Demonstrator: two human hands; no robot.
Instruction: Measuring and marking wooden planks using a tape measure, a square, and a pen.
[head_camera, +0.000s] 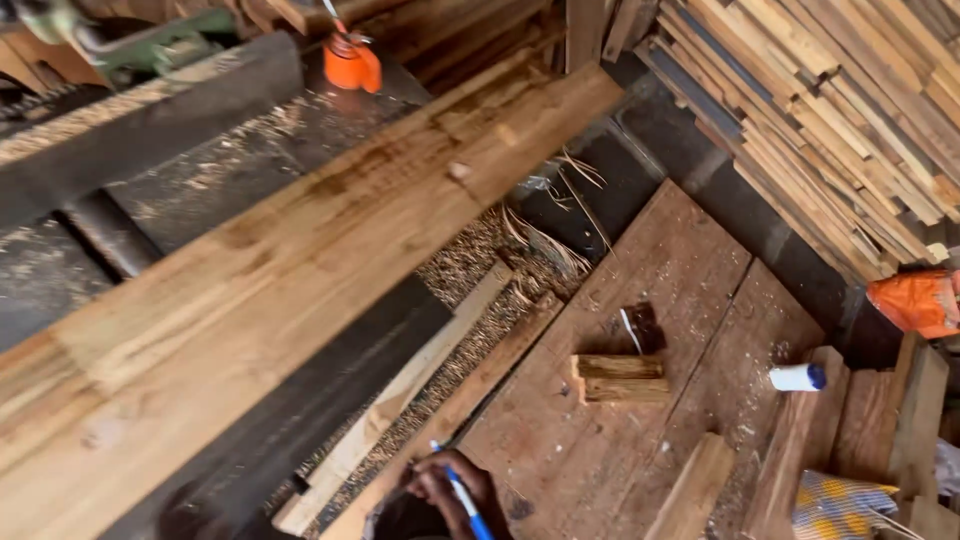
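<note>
While we look down past the machine, we find one hand (445, 490) at the bottom edge of the view, its fingers closed around a slim blue and white pen (462, 497), the tip pointing up and away from the wrist. Which of the two hands it is we cannot tell, since only the knuckles and part of the wrist show; the other hand is out of view. The pen sits just over the near edge of a broad brown wooden board platform (640, 300), beside a narrow pale wooden strip (400, 395) that lies among sawdust.

Across the dark metal bed of the woodworking machine (230, 170) rests a long, wide, light brown plank (300, 250), running diagonally and flat on the bed, we judge so that it stays supported along its length. An orange plastic oil can (352, 62) stands at the far side of the bed, clear of the plank. On the platform lie a short chunky wood offcut (618, 378) and a small white cylinder with a blue cap (797, 377), well apart from the hand. Stacked timber slats (840, 120) fill the upper right.
</note>
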